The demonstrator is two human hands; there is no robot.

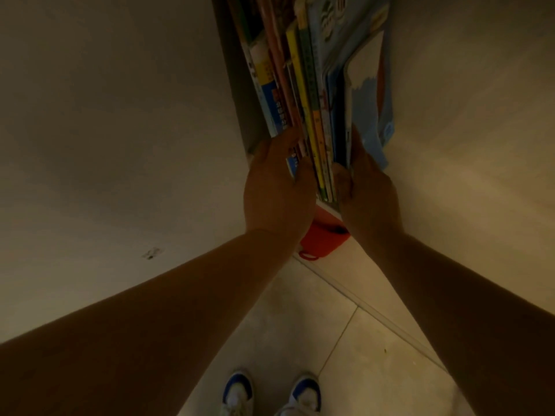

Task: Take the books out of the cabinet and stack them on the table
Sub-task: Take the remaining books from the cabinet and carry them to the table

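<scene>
Pale cabinet (105,130) panels fill the left and right of the frame, with a narrow open slot running down the upper middle. The tiled floor (315,340) takes the lower middle, crossed by a pale strip running diagonally toward the lower right. Two bare forearms reach up from the lower corners to the centre.

The books (312,94) stand upright, packed in the slot in the upper middle, thin spines facing out: blue, pink, yellow and green, with a pale blue cover leaning at the right end.

The left hand (276,187) presses flat on the left side of a bundle of books, fingers reaching in among the spines. The right hand (368,187) clamps the bundle's right side, thumb at the front edge. Together they squeeze the bundle between them.

Below the hands, a red object (324,240) shows partly; what it is cannot be told. Two white-and-blue shoes (270,391) stand at the bottom middle.
</scene>
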